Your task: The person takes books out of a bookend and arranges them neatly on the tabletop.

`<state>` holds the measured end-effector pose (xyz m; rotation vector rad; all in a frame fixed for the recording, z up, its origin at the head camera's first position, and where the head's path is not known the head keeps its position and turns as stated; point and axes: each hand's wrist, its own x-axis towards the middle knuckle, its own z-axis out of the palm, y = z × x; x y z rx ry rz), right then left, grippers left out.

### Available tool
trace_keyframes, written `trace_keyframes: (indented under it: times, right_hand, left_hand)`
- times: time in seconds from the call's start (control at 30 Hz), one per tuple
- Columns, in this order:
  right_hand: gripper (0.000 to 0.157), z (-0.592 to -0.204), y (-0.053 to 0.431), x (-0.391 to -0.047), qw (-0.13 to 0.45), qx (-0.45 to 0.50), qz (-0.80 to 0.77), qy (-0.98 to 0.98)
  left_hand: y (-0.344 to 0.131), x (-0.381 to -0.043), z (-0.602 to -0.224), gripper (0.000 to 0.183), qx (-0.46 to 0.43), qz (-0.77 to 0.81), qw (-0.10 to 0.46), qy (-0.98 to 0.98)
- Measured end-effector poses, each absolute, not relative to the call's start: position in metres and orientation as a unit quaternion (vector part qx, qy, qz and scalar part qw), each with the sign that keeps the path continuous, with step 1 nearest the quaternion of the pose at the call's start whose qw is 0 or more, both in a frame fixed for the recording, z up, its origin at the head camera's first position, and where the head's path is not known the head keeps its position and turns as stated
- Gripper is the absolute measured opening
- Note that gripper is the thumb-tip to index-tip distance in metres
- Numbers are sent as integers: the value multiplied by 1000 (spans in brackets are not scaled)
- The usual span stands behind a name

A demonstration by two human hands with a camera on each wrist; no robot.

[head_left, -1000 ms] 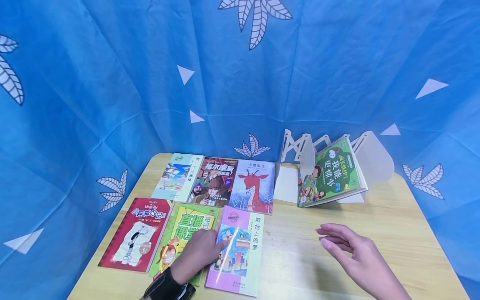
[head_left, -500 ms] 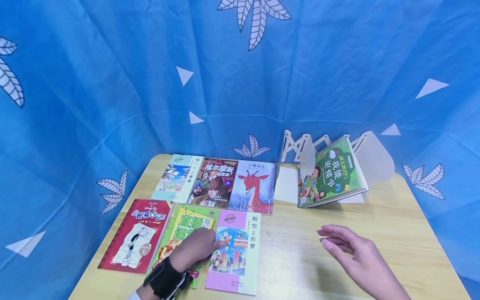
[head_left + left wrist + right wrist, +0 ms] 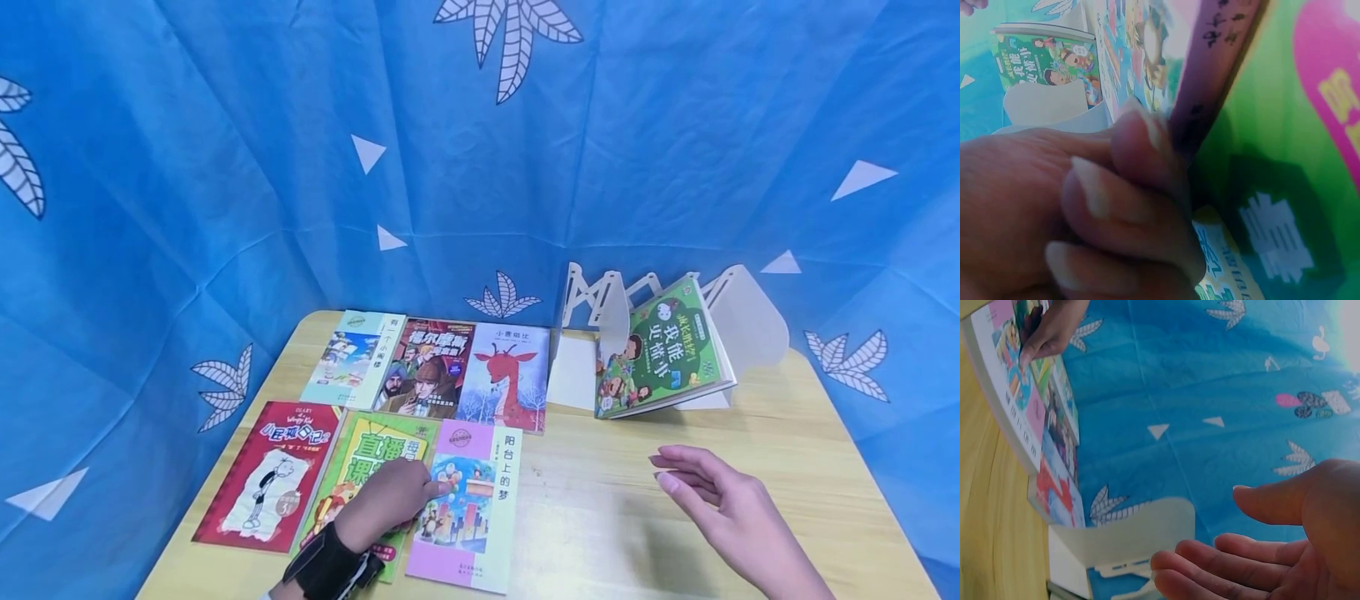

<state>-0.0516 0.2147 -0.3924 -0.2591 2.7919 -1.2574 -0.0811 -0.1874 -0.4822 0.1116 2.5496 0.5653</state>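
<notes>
My left hand [image 3: 390, 500] is at the left edge of a pink-and-pale-green paperback book [image 3: 461, 504], its thumb on the cover and its fingers curled by the spine. Close up, the left wrist view shows these curled fingers [image 3: 1116, 206] against the pink spine [image 3: 1216, 56]. Under that hand and partly hidden lies a bright green book [image 3: 375, 450]. My right hand [image 3: 727, 508] hovers over the right part of the table, fingers loosely bent and holding nothing. A green hardcover book [image 3: 667, 350] leans in a white expandable book rack [image 3: 750, 317].
A red book [image 3: 273, 475] lies at the front left. Behind it, in a row, are a pale green book [image 3: 352, 354], a dark red detective book [image 3: 427, 367] and a blue deer book [image 3: 506, 375]. A blue curtain [image 3: 480, 167] hangs behind the wooden table [image 3: 585, 500].
The pink-and-green book has gone from slightly tilted, with glare on its cover, to lying flatter. My left hand stays at its edge. My right hand has shifted slightly right.
</notes>
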Motion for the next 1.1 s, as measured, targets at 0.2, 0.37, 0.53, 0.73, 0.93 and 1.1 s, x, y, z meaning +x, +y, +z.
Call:
trace_keyframes:
  times: [0.2, 0.37, 0.53, 0.73, 0.93, 1.1]
  right_hand:
    - [34, -401, 226, -60, 7, -84, -397, 914]
    - [45, -409, 235, -67, 17, -55, -390, 919]
    - [61, -414, 243, -77, 33, -35, -394, 918]
    - [70, -419, 251, -89, 38, -31, -415, 909]
    - [70, -425, 258, -102, 19, -14, -443, 896]
    - [69, -433, 259, -113, 1, 15, -473, 881]
  left_hand:
    - [-187, -81, -483, 47, 45, 202, 253, 945]
    - [-189, -79, -485, 45, 52, 212, 236, 947]
    - [-187, -78, -485, 45, 37, 183, 178, 966]
    - [-184, -78, -484, 47, 34, 136, 64, 988]
    - [-184, -77, -482, 63, 109, 88, -63, 988]
    - [-184, -76, -478, 67, 116, 182, -27, 976]
